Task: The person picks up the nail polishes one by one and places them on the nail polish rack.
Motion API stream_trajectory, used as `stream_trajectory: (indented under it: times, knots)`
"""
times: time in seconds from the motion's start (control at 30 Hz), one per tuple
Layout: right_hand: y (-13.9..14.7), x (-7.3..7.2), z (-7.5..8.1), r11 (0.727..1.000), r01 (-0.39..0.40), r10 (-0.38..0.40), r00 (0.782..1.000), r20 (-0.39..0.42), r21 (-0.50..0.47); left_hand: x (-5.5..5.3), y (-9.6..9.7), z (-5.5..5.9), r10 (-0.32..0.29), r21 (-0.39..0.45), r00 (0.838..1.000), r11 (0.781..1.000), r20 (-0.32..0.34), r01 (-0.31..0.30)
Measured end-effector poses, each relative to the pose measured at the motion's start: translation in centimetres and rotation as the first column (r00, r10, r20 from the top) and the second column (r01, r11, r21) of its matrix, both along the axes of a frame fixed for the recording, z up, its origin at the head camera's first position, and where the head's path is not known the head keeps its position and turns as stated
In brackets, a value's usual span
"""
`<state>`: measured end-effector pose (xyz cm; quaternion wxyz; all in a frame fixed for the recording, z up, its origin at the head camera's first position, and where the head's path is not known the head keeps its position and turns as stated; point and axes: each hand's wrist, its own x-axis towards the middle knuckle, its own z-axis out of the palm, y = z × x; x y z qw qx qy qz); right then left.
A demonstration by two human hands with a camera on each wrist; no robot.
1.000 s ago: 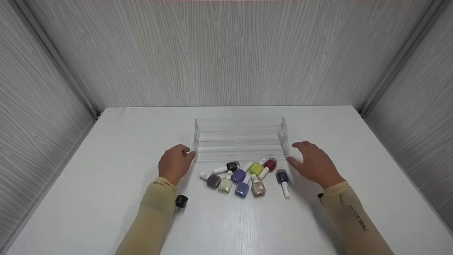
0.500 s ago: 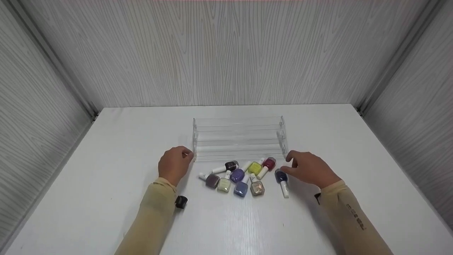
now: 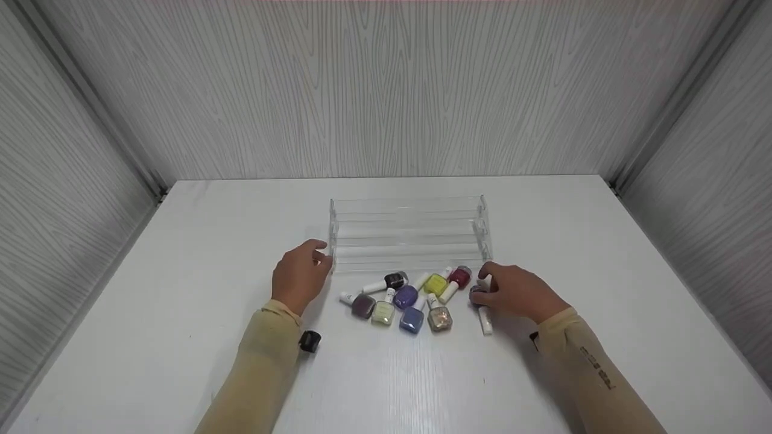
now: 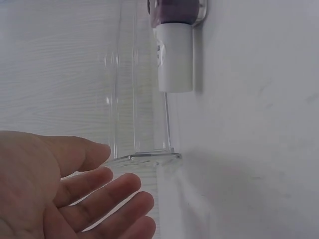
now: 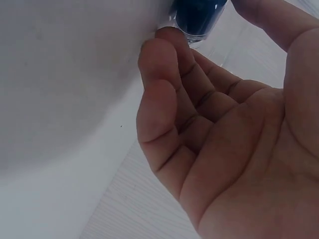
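My right hand (image 3: 512, 291) curls thumb and fingers round a dark blue nail polish bottle (image 3: 476, 295), which lies on the table with its white cap toward me. The right wrist view shows that blue bottle (image 5: 199, 16) between the thumb and the fingertips. My left hand (image 3: 300, 274) rests at the left end of a clear acrylic tiered rack (image 3: 410, 240), fingers loosely bent. Its thumb and forefinger tips are right at the rack's end panel (image 4: 154, 156) in the left wrist view. In front of the rack lie several nail polish bottles, including a yellow one (image 3: 436, 284) and a red one (image 3: 461, 276).
The bottles form a loose cluster, with purple (image 3: 406, 296), blue-grey (image 3: 412, 320) and glittery (image 3: 440, 319) ones among them. A maroon bottle (image 3: 363, 306) lies at its left edge, near my left hand. Wood-grain panels (image 3: 386, 90) wall the white table (image 3: 386, 386) at back and sides.
My right hand has moved left from beside the rack's right end onto the dark blue bottle, its fingers closing round it. My left hand has stayed at the rack's left end.
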<state>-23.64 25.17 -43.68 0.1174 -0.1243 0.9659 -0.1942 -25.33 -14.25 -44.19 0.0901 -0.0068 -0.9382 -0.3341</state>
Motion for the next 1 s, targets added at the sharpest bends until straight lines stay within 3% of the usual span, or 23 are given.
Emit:
stream_trajectory:
  times: [0.27,0.4,0.47,0.57,0.7,0.83,1.0]
  knots:
    - [0.4,-0.2,-0.1,1.0,-0.023,0.023,1.0,0.007,-0.001,0.1,0.1,0.3,0.009,-0.01,1.0,1.0,0.022,-0.008]
    - [0.9,-0.3,-0.1,0.994,-0.103,0.105,0.99,-0.091,0.022,0.1,0.1,0.4,0.013,-0.007,1.0,1.0,0.016,-0.013]
    - [1.2,-0.3,-0.1,0.983,-0.183,0.186,0.971,-0.148,0.029,0.1,0.1,0.3,0.004,-0.008,1.0,1.0,0.013,-0.004]
    - [1.4,-0.2,-0.2,0.941,-0.333,0.337,0.918,-0.208,0.058,0.1,0.1,0.2,-0.013,-0.017,1.0,1.0,0.021,0.014]
    - [1.3,-0.2,-0.1,0.901,-0.42,0.433,0.875,-0.216,0.109,0.1,0.1,0.3,-0.023,-0.025,0.999,0.999,0.044,0.024]
    - [1.0,-0.3,-0.1,0.905,-0.391,0.419,0.887,-0.193,0.164,0.1,0.0,0.3,-0.02,-0.018,0.998,1.0,0.056,0.021]
    - [0.9,-0.3,-0.1,0.917,-0.37,0.392,0.906,-0.16,0.149,0.1,0.0,0.3,-0.016,-0.013,0.997,1.0,0.081,0.017]
